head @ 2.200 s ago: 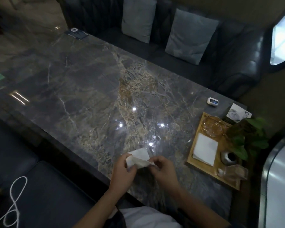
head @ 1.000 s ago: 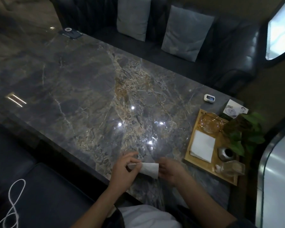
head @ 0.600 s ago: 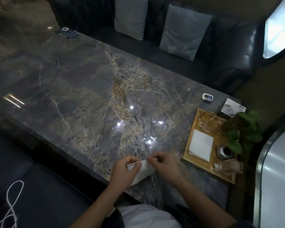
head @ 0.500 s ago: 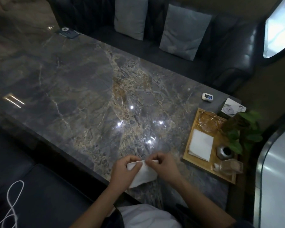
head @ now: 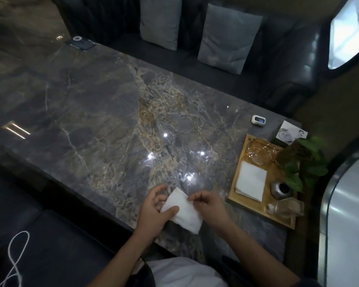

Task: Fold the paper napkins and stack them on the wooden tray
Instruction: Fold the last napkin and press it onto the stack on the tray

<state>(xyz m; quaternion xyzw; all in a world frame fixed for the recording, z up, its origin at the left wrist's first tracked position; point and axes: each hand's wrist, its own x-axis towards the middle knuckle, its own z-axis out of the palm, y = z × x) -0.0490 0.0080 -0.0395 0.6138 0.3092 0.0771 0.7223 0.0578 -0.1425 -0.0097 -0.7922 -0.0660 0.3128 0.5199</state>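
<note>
A white paper napkin [head: 183, 212] lies partly folded at the near edge of the marble table [head: 104, 121], held between both hands. My left hand [head: 153, 210] grips its left side, thumb on top. My right hand [head: 207, 206] pinches the napkin's upper right edge with its fingertips. To the right stands the wooden tray [head: 236, 195], where a folded white napkin stack [head: 251, 181] lies on the left half.
The tray also holds a glass dish [head: 259, 152], a small metal pot [head: 281, 189] and a glass container [head: 288, 207]. A green plant [head: 305, 162], a card [head: 290, 134] and a small white device [head: 258, 119] sit near it. A cushioned sofa runs behind the table.
The napkin has been opened from a narrow folded strip into a wider flat rectangle. Both hands stayed at the table's near edge, and my right hand shifted to the upper right edge.
</note>
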